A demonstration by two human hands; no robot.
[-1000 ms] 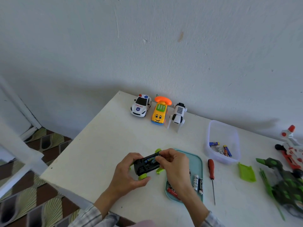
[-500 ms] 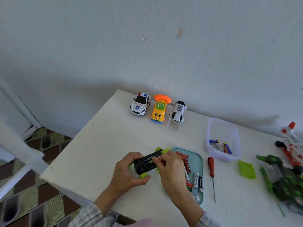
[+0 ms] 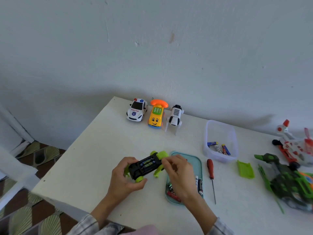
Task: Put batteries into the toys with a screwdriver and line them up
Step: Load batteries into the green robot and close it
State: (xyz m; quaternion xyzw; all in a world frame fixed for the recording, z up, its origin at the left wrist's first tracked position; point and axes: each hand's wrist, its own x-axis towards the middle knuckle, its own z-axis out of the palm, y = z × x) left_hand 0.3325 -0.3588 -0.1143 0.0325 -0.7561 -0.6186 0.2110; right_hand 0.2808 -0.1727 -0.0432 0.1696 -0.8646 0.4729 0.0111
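Seen from above, looking down at a white table (image 3: 94, 158) set against a pale wall.

At the far edge, lined up side by side: a police car (image 3: 136, 110), a yellow phone toy (image 3: 156, 115) and a small white robot dog (image 3: 175, 117) — apparently finished and parked.

Near the front edge, a black toy car (image 3: 145, 167) with green wheels, flipped belly-up. Gripped at its near end by the left hand (image 3: 124, 177), fingers curled round the body. Battery bay uncovered, with batteries (image 3: 147, 164) seated inside. Right hand (image 3: 180, 173) at the car's far end, fingers curled; whether pinching the car, a battery or nothing cannot be told.

Under that hand, a teal tray (image 3: 197, 162) with loose batteries. Just to the right, a red-handled screwdriver (image 3: 211, 175) lying untouched on the table. Farther right, a green cover (image 3: 245, 169) — probably the lid for the open bay — and behind it a clear tub (image 3: 220, 126) with a few more batteries. At the far right, a green dinosaur (image 3: 291, 180) and a red and white toy (image 3: 293, 145), not in the row.

Judged progress: three toys done, the fourth loaded but not closed. Left to do: lid on, screw tightened, car added to the row, then likely the two toys on the right.
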